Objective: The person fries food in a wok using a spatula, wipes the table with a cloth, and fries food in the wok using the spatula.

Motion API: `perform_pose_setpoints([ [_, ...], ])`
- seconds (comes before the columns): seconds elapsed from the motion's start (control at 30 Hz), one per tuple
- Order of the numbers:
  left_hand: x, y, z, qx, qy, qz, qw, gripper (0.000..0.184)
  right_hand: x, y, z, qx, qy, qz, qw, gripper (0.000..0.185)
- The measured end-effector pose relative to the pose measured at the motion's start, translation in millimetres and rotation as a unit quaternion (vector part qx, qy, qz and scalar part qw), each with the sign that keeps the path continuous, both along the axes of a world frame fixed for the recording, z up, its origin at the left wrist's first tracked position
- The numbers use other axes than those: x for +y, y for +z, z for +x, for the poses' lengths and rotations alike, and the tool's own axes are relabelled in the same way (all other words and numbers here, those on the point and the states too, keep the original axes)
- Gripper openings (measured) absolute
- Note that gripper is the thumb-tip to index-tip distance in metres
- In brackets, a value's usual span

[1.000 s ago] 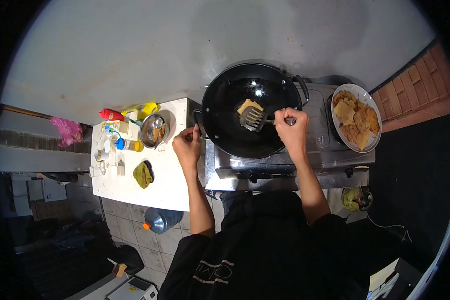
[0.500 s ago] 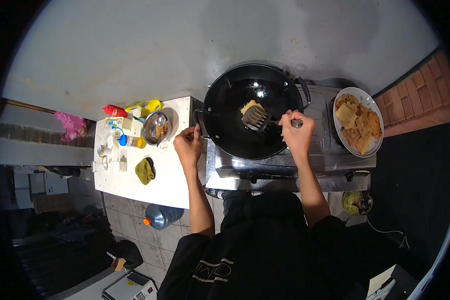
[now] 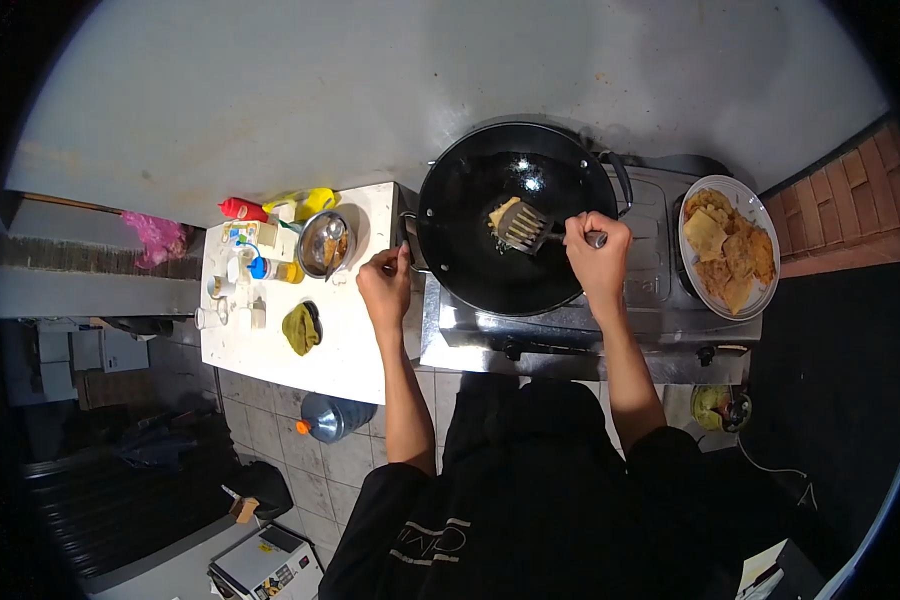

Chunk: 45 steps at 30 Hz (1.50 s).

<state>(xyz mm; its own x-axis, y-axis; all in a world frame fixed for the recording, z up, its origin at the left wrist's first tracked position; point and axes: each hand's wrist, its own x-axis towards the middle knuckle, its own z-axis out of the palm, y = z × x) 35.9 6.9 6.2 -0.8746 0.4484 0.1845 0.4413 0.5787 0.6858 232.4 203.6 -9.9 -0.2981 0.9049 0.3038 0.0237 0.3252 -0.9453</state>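
Observation:
A black wok [image 3: 510,285] sits on the stove, with oil glistening on its inner surface. My left hand [image 3: 384,285] is closed on the wok's left handle [image 3: 402,235]. In my right hand [image 3: 600,262] is a slotted spatula [image 3: 523,228], its fingers wrapped round the handle. The spatula's head lies over a small yellowish piece of food [image 3: 503,209] near the wok's middle, hiding part of it. To the right of the wok, a white oval plate [image 3: 692,279] holds several browned, fried pieces [image 3: 735,250].
On the white table [image 3: 355,350] at left are a metal bowl [image 3: 310,250], a red bottle [image 3: 242,209], a blue-capped bottle [image 3: 260,267] and a green cloth [image 3: 301,330]. A large water jug [image 3: 336,417] lies below. The metal stove [image 3: 610,340] runs along the wall [image 3: 370,100].
The camera view has shifted slightly. Against the wok, the spatula has moved a little toward the wall and the food slightly left. Both hands keep their grips.

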Motion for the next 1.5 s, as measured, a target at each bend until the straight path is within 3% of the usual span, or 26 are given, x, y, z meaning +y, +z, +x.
perform_pose_setpoints([
  [0.6,-7.7,-16.3,-23.5,-0.087,-0.08,0.095,0.988,0.026,-9.8,7.4,-8.8,-0.075,-0.073,-0.006,0.994,0.025],
  [0.67,-7.9,-14.3,-25.5,-0.14,-0.076,0.064,0.985,0.028,-12.5,5.6,-7.3,-0.067,-0.079,0.001,0.995,0.027],
  [0.77,-7.1,-12.3,-26.9,-0.13,-0.086,0.055,0.986,0.026,-19.1,15.1,-5.5,-0.06,-0.091,-0.056,0.992,0.029],
  [1.0,-5.7,-20.9,-26.7,-0.066,-0.093,0.114,0.987,0.025,-21.5,15.1,-8.2,-0.054,-0.095,-0.049,0.993,0.029],
  [1.5,-5.0,-17.3,-29.0,-0.076,-0.11,0.106,0.985,0.024,-23.7,11.4,-1.4,-0.023,-0.098,-0.051,0.994,0.027],
])
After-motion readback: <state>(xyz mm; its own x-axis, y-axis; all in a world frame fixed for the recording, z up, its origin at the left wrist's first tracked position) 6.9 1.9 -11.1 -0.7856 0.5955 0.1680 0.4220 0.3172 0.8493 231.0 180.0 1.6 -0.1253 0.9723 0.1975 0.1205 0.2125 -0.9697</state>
